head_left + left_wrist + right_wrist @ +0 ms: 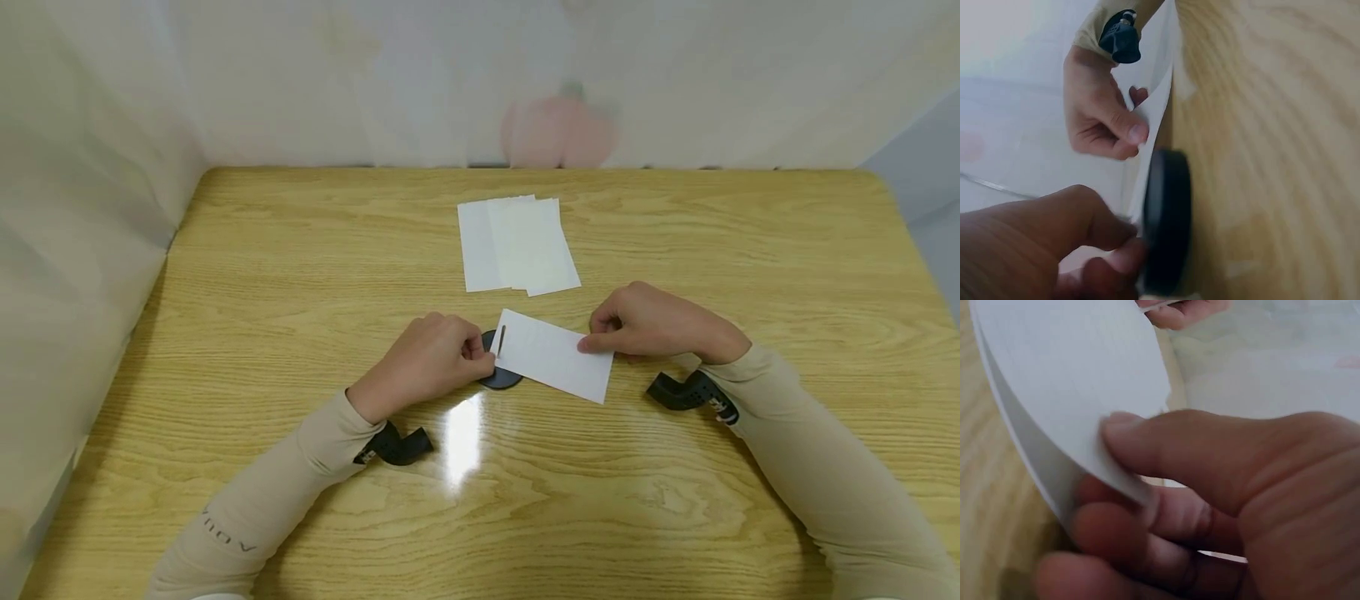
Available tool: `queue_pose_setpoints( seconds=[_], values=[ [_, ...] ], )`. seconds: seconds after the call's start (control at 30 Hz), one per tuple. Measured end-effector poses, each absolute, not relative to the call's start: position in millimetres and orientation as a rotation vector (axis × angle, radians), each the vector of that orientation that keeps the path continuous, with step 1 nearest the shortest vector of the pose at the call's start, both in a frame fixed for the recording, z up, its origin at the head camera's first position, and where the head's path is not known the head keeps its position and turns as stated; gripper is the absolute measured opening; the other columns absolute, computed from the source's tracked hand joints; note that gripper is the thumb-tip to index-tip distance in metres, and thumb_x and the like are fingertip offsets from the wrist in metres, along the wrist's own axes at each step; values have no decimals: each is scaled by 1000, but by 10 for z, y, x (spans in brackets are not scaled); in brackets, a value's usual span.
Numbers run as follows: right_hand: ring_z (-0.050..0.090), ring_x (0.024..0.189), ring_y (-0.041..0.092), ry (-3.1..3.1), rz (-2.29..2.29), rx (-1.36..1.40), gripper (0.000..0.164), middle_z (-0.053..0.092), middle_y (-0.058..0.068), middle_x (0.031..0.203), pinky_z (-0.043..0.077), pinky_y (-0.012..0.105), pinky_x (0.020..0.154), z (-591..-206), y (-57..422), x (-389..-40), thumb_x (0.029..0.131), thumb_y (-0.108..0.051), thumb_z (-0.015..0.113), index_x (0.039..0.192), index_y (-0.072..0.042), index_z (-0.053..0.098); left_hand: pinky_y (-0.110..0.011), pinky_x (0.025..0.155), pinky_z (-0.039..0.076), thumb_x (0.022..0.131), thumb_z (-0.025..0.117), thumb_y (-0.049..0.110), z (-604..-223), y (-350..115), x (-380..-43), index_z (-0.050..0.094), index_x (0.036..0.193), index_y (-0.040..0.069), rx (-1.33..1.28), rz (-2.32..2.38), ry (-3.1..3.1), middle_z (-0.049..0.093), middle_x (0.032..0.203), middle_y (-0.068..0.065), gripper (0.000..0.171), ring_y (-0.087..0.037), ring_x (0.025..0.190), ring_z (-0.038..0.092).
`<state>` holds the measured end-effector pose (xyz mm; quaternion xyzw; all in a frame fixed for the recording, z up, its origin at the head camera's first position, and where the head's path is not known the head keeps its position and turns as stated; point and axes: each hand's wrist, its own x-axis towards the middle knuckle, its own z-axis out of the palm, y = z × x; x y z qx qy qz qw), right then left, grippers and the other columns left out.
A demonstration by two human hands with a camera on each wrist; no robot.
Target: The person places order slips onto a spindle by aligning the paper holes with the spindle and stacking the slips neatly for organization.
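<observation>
A folded white paper slants between my two hands, a narrow dark slit showing near its left end. My left hand pinches the left edge between thumb and fingers. At the other end my right hand grips the paper, thumb on top and fingers curled beneath. The right wrist view shows two layers of the paper parting into a gap near the right fingers. Partly hidden below the left end is a thick black disc, seen edge-on beside my left fingertips in the left wrist view.
Several overlapping white sheets lie behind the hands on the wood-grain table. A pale patterned curtain hangs along the back and left sides. Black wrist-worn cameras jut out below both forearms.
</observation>
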<state>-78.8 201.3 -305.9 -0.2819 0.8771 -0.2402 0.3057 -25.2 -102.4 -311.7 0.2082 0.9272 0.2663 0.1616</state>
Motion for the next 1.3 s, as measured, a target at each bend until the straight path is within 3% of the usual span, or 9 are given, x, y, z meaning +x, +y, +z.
queue_pose_setpoints(
  seconds=[0.13, 0.5, 0.73, 0.93, 1.13, 1.3],
  values=[
    [43, 52, 4, 2344, -612, -738, 41, 47, -11, 57, 37, 21, 58, -3025, 2074, -807, 98, -40, 71, 63, -19, 61, -23, 54, 34, 91, 65, 21, -3094, -1087, -298, 68, 69, 19, 563, 712, 2650, 59, 62, 6, 22, -8, 54, 46],
    [42, 52, 9, 2447, -632, -602, 41, 48, -7, 54, 37, 25, 57, -2990, 2177, -931, 100, -46, 67, 70, -17, 67, -26, 69, 49, 96, 63, 20, -3208, -1173, -402, 70, 98, 15, 635, 889, 2657, 69, 84, 3, 9, -9, 74, 59],
    [38, 55, 10, 2599, -691, -528, 32, 46, -6, 59, 32, 26, 57, -2986, 2116, -998, 100, -41, 67, 80, -17, 73, -31, 84, 54, 99, 63, 20, -3251, -1179, -364, 68, 120, 7, 739, 936, 2606, 70, 108, -3, 25, -14, 93, 64],
    [46, 62, 15, 2717, -750, -492, 28, 62, 1, 69, 38, 29, 64, -3025, 2027, -1067, 102, -36, 64, 87, -15, 75, -34, 92, 54, 99, 66, 25, -3260, -1205, -304, 64, 132, 7, 806, 919, 2622, 67, 121, -4, 38, -15, 102, 62],
    [58, 73, 20, 2761, -748, -463, 29, 72, 6, 84, 44, 32, 71, -3046, 1899, -1157, 101, -37, 64, 94, -11, 75, -40, 100, 53, 98, 68, 29, -3246, -1187, -271, 65, 136, 8, 839, 879, 2628, 69, 126, -6, 44, -20, 113, 64],
    [60, 78, 21, 2756, -680, -383, 41, 69, 6, 88, 43, 31, 72, -3052, 1749, -1207, 99, -49, 63, 94, -8, 68, -39, 98, 52, 97, 70, 32, -3244, -1187, -250, 62, 141, 9, 851, 864, 2607, 66, 132, -7, 50, -19, 114, 61]
  ],
)
